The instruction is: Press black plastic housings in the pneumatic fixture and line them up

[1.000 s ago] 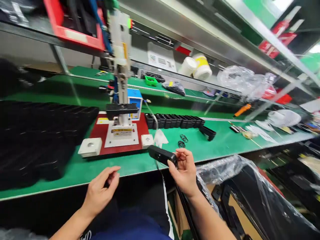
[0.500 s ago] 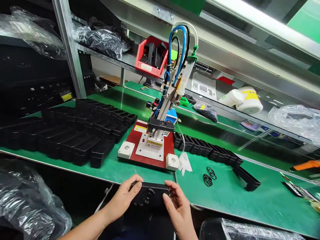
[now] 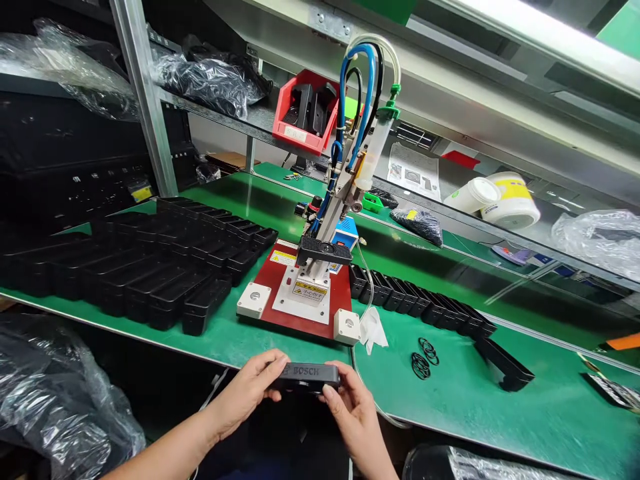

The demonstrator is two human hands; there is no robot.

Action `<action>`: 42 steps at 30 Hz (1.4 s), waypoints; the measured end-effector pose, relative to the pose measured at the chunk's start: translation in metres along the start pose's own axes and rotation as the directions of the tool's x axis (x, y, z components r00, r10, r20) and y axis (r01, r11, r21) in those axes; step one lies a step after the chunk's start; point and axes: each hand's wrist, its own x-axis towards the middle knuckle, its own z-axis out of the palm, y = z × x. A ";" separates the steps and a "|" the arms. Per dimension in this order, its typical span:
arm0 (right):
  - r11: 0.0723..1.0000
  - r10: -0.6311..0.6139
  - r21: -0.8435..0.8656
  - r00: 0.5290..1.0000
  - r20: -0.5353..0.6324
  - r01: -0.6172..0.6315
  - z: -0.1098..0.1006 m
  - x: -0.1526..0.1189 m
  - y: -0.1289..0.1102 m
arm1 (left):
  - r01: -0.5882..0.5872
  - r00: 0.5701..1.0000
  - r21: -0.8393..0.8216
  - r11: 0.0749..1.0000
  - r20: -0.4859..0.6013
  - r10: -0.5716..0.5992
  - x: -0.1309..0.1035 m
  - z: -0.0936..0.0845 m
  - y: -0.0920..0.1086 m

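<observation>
Both of my hands grip a black plastic housing [image 3: 311, 375] at the table's front edge, its BOSCH-lettered side facing up toward me. My left hand [image 3: 253, 387] closes on its left end, thumb on top. At the right end, my right hand [image 3: 354, 408] has its thumb on the near side and fingers behind. Beyond them stands a press fixture [image 3: 345, 287] with a dark red base, and a black grilled part [image 3: 325, 251] sits on it. Thin black rings [image 3: 421, 365] lie on the green table right of my hands.
Rows of black housings [image 3: 150, 287] cover the table's left side. Another row [image 3: 415, 297] stands right of the press, with one loose black housing [image 3: 503, 365] at its end. A red bin [image 3: 300, 137] of black parts sits on the shelf above. White buttons [image 3: 253, 300] flank the press base.
The housing has tipped in my hands: its face with the round part was showing, and now its lettered side shows. Both hands still hold its ends.
</observation>
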 end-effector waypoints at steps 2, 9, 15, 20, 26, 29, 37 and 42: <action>1.000 -0.009 -0.015 0.999 0.040 0.010 -0.001 0.001 -0.002 | -0.092 0.996 0.107 0.990 0.008 0.092 -0.001 -0.002 0.000; 0.989 -0.145 -0.036 0.989 0.002 0.145 -0.001 0.013 -0.006 | -0.313 0.950 0.159 0.936 0.032 0.312 -0.002 -0.001 0.003; 0.889 -0.458 -0.032 0.889 -0.028 0.457 -0.010 0.070 -0.052 | -0.678 0.718 0.308 0.667 0.086 0.690 0.036 0.007 0.064; 0.771 -0.634 0.037 0.772 -0.044 0.636 -0.027 0.139 -0.094 | -0.795 0.471 0.485 0.364 0.116 0.874 0.081 0.013 0.126; 0.791 -0.609 0.024 0.791 -0.052 0.611 -0.039 0.195 -0.104 | -0.755 0.505 0.510 0.412 0.052 0.862 0.130 0.006 0.151; 0.821 -0.569 0.013 0.820 -0.066 0.571 -0.039 0.208 -0.104 | -0.740 0.547 0.481 0.470 0.023 0.837 0.144 0.000 0.155; 0.863 -0.505 -0.033 0.860 -0.078 0.504 -0.036 0.223 -0.098 | -0.723 0.604 0.410 0.557 -0.018 0.797 0.162 -0.002 0.158; 0.868 -0.490 -0.113 0.871 -0.038 0.484 -0.034 0.219 -0.094 | -0.707 0.560 0.475 0.523 -0.075 0.825 0.161 0.004 0.152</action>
